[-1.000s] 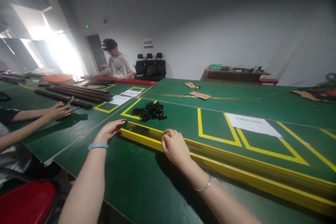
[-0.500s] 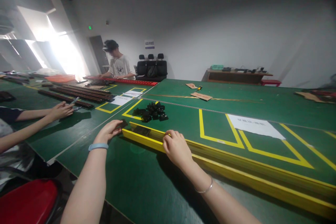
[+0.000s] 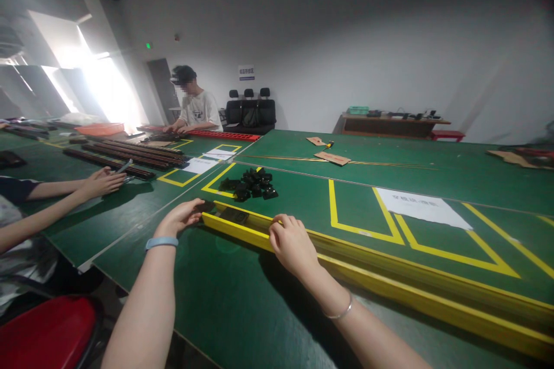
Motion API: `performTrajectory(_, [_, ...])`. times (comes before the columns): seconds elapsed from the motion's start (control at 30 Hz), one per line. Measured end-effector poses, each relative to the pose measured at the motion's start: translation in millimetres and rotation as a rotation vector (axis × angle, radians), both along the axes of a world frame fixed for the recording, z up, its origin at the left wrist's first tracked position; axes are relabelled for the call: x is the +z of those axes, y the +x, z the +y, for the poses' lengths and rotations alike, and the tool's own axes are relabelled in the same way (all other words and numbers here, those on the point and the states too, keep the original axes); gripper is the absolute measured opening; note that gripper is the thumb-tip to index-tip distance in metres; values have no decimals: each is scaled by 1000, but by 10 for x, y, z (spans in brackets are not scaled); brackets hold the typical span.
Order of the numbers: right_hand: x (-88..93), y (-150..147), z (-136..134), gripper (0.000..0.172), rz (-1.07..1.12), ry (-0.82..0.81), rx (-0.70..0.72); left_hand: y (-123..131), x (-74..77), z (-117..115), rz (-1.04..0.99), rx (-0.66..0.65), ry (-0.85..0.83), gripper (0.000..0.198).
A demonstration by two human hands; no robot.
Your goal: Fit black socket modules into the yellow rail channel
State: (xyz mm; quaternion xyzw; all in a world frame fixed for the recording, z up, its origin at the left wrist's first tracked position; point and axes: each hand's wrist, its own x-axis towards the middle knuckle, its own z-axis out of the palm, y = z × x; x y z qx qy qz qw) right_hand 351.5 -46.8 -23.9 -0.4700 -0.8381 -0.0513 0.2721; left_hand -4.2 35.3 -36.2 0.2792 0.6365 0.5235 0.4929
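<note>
A long yellow channel [image 3: 389, 285] runs from the table's middle to the right edge of the view. Its near-left end lies beside my left hand [image 3: 180, 217], whose fingers are closed on a small black plastic block [image 3: 208, 206] at the mouth of the channel. Inside, a little further along, sits another black block [image 3: 234, 215]. My right hand [image 3: 292, 244] is wrapped over the channel's near wall, with its fingertips partly hidden. Just behind the channel's left end lies a pile of black plastic blocks [image 3: 253, 184].
Yellow tape outlines [image 3: 367, 234] and a paper sheet [image 3: 422, 207] mark the green table [image 3: 216, 300]. Dark rails [image 3: 130, 153] lie at left, near a co-worker's hands [image 3: 101, 181] holding a slim object. Another person [image 3: 199, 106] stands behind a red rail [image 3: 225, 135]. Cardboard pieces [image 3: 332, 158] lie further back.
My left hand has moved slightly right, bringing the black block up to the channel's end. The right hand stays put. The far person's hands have shifted.
</note>
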Motion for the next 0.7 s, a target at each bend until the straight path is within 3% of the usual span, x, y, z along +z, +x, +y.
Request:
performTrajectory(0.33, [4,-3,-4,18,-9,4,-3,47,28,-40,39,-74,11,38])
performTrajectory(0.57, [-2,-6,-3,19,-1,7,-2,18,18,-6,-3,-141,50,37])
performTrajectory(0.7, [4,-8,-8,19,-1,3,-3,50,48,-14,54,-83,81,34])
